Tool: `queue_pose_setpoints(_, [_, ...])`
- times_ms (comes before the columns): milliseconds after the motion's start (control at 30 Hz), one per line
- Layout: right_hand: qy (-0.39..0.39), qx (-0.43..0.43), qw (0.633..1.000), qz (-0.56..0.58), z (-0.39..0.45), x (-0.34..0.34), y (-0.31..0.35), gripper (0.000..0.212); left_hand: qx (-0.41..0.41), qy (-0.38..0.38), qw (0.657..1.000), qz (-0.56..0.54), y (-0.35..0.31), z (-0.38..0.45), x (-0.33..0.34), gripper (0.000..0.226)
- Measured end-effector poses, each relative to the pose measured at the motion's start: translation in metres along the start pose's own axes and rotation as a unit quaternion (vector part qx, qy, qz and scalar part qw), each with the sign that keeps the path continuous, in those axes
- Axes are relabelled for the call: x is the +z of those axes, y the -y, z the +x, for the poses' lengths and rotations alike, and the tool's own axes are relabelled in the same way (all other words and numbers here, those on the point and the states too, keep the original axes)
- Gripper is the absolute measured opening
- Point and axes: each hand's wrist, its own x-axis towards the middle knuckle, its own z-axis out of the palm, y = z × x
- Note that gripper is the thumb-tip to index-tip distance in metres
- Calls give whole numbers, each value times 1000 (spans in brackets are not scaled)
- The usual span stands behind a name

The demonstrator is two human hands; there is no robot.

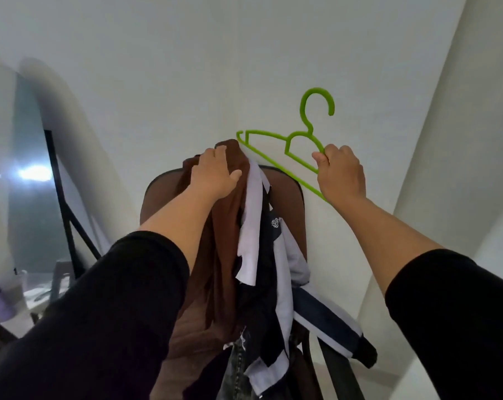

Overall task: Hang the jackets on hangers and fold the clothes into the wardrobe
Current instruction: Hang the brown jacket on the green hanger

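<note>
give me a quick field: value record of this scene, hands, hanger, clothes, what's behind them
left hand: left hand grips the top of the brown garment
right hand: right hand holds the green hanger, fingers curled round its right arm
hanger state: raised in the air, hook up, nothing hung on it
clothes: brown garment, a white and navy jacket and a denim piece bunched together, hanging down
behind clothes: dark chair back
backdrop: white wall
task stage: no garment on the hanger yet
</note>
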Motion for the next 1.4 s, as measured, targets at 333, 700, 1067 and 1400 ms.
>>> queue_pose_setpoints(333, [24, 3, 1000, 1, 28, 55, -17, 39, -46, 59, 996, 43, -1, 57, 62, 73])
queue_pose_setpoints(700, [57, -16, 997, 39, 82, 110, -42, 41, -141, 16, 982, 128, -3, 104, 101, 43])
queue_pose_setpoints(1067, [28, 5, 989, 146, 85, 103, -18, 34, -268, -193, 907, -262, 18, 103, 8, 33])
queue_pose_setpoints(1400, [77, -14, 952, 296, 54, 50, 76, 28, -202, -177, 810, -521, 7, 63, -103, 19])
